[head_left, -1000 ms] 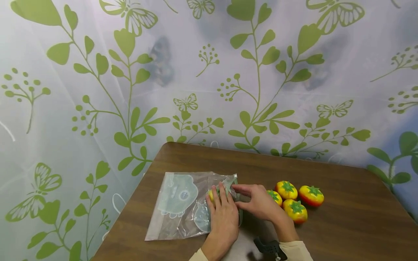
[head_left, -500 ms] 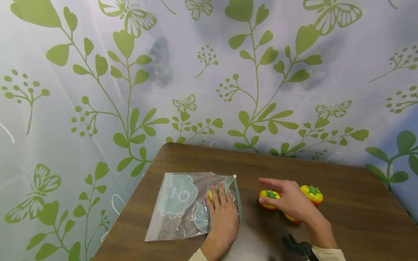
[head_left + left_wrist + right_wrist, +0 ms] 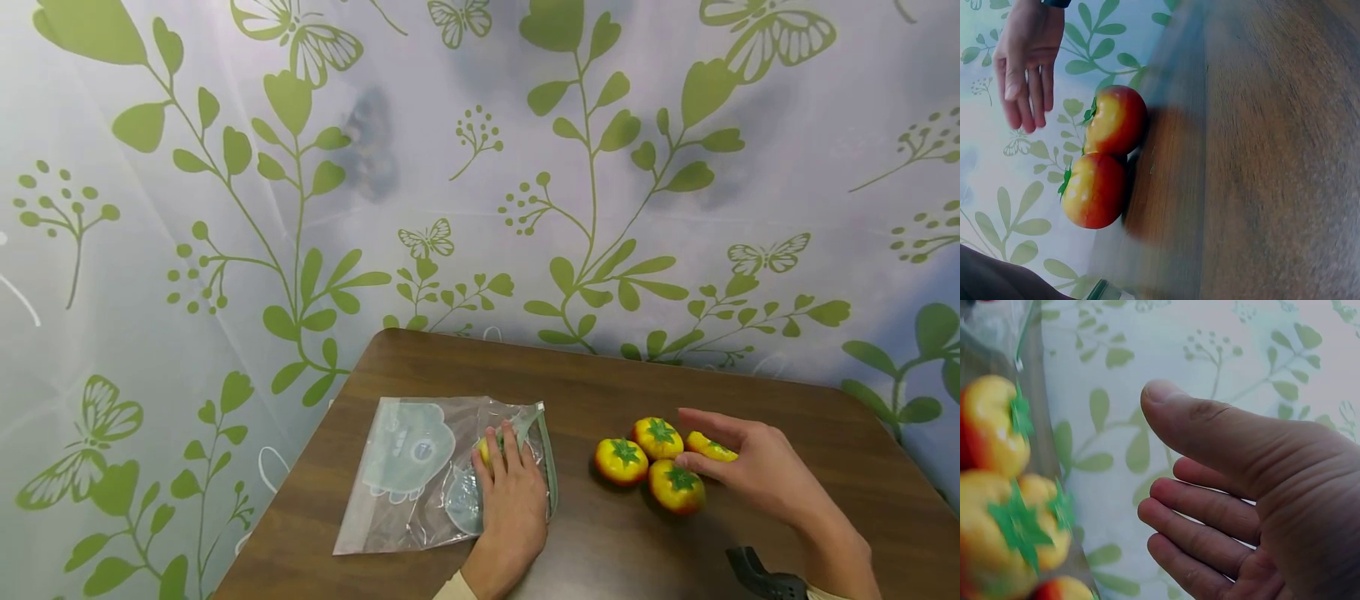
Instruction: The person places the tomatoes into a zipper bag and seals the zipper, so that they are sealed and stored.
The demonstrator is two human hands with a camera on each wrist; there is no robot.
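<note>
My left hand lies with straight fingers on a clear zip bag with pale blue-green printed shapes and a green zip edge. Under those fingers a yellow fruit shows through the plastic, partly hidden. Outside the bag sit several tomato-like toy fruits, yellow above, red below, with green star-shaped leaves. My right hand is over the right side of this group, thumb and fingers spread, holding nothing. It overlaps the rightmost fruit in the head view. In the right wrist view, bare fingers extend beside the fruits.
Everything lies on a brown wooden table. A pale curtain with green leaves and butterflies hangs behind it. The bag's zip end, with its small white slider, faces the fruits. A dark strap is at my right wrist.
My right hand has left the bag's zip edge and moved right, across the loose fruits to their far side. My left hand and the bag have stayed in place.
</note>
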